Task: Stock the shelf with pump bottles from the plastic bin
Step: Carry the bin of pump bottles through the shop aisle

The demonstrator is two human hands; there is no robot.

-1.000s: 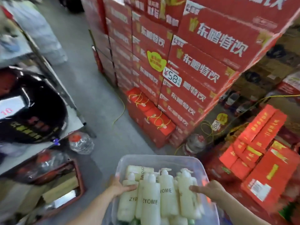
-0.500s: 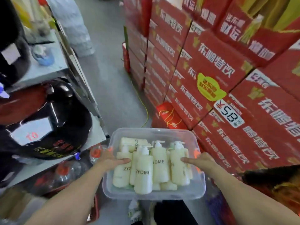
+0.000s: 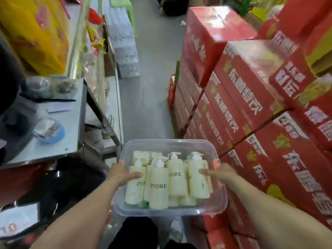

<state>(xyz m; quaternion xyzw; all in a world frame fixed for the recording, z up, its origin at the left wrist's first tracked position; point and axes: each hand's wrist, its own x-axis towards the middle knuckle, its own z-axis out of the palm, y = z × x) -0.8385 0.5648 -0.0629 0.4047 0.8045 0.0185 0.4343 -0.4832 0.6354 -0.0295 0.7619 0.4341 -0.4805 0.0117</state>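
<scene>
I carry a clear plastic bin (image 3: 167, 143) at waist height in front of me. Several cream pump bottles (image 3: 159, 187) marked ZYOME lie packed inside it. My left hand (image 3: 121, 174) grips the bin's left rim, thumb over the edge and touching a bottle. My right hand (image 3: 220, 174) grips the right rim the same way. Both forearms reach in from the bottom of the view.
A narrow grey floor aisle (image 3: 149, 72) runs ahead. Stacked red drink cartons (image 3: 251, 108) wall the right side. On the left stand a metal table (image 3: 71, 126) with a blue bowl (image 3: 49, 131) and shelving (image 3: 100, 69); shrink-wrapped water packs (image 3: 125, 49) sit farther along.
The view has swung left and up along the aisle as I carry the bin forward. Both hands keep the same grip on its rims.
</scene>
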